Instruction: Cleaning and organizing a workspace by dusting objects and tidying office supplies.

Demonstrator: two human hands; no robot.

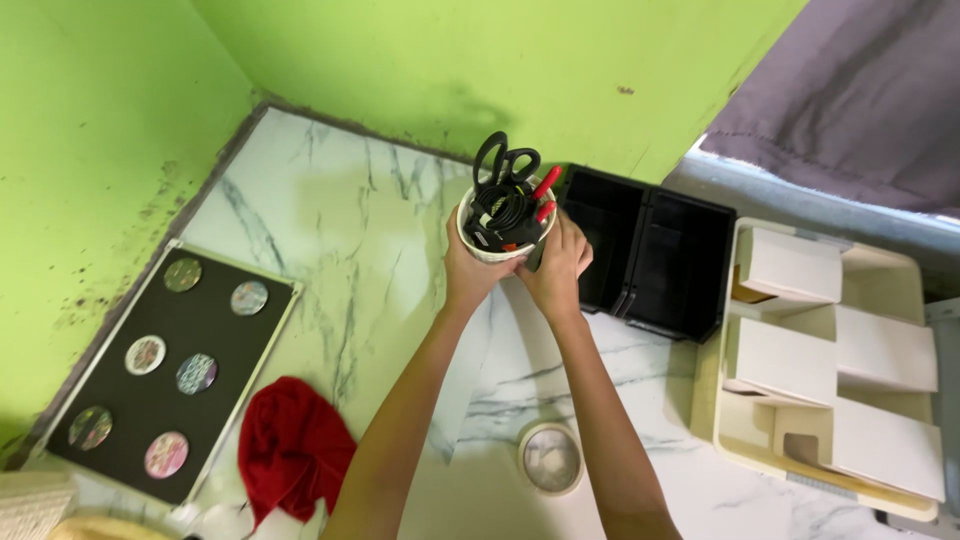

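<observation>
A white round cup (487,246) stands on the marbled white tabletop (330,260) near the green back wall. It holds black-handled scissors (503,166), a red-handled tool (545,188) and other dark tools. My left hand (465,266) grips the cup's left side. On the cup's right side my right hand (558,266) clasps it. Both forearms reach up from the bottom of the view.
A black two-compartment bin (655,262) sits right of the cup, and a cream organiser tray with white dividers (835,365) lies further right. A black board with round patterned discs (165,370) is at left, a red cloth (292,450) beside it, a tape roll (551,458) between my arms.
</observation>
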